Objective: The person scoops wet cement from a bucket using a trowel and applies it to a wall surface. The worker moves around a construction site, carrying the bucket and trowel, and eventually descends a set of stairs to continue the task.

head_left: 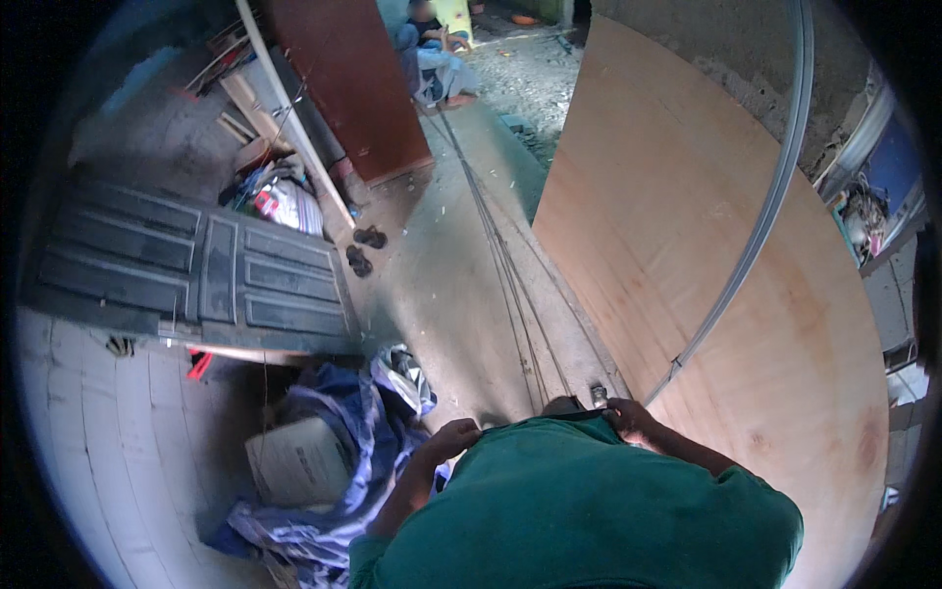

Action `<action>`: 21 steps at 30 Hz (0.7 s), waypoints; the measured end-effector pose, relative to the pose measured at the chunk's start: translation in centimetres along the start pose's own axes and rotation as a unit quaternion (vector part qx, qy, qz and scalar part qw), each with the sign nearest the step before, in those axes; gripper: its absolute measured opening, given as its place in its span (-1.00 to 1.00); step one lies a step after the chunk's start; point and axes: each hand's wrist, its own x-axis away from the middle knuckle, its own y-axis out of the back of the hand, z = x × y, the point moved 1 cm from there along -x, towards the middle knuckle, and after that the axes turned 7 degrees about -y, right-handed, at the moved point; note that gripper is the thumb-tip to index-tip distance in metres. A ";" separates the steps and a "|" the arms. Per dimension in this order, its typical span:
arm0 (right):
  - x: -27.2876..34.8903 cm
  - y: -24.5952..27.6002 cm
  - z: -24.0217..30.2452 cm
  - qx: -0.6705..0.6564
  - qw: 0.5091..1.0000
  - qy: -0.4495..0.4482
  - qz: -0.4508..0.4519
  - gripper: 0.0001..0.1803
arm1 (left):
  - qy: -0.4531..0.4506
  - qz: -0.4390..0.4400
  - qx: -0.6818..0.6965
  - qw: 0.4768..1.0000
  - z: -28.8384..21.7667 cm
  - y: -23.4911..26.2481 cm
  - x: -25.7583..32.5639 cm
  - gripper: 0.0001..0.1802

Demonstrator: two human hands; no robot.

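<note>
Both of my hands are at the lower front of the green shirt [589, 491] I wear. My left hand [453, 438] is closed at the left end of its hem, where the fingers seem to pinch the cloth. My right hand [630, 418] has its fingers curled round the right end of the hem. Between them runs a dark strip along the cloth edge; I cannot make out what it is. Just beyond my right hand a small metallic item [599, 395] shows near the floor.
A large plywood sheet [706, 245] leans at the right, with a long grey metal strip [756, 236] across it. Thin rods [491, 231] lie along the floor ahead. At left are a panelled door [196, 260], purple tarp [368, 432] and sandals [365, 250]. Another person [437, 59] sits far ahead.
</note>
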 end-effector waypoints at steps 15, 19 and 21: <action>-40.9 12.3 17.7 0.114 0.972 0.025 -0.206 -0.72 | -0.045 -0.248 -0.204 0.946 -7.5 30.4 -20.4 -0.72; -51.2 16.1 21.5 0.100 0.974 0.053 -0.194 -0.64 | 0.018 -0.284 -0.224 0.932 -11.0 37.7 -26.5 -0.71; -53.9 16.6 21.9 0.118 0.979 0.032 -0.165 -0.62 | 0.003 -0.274 -0.236 0.932 -11.7 41.0 -29.1 -0.70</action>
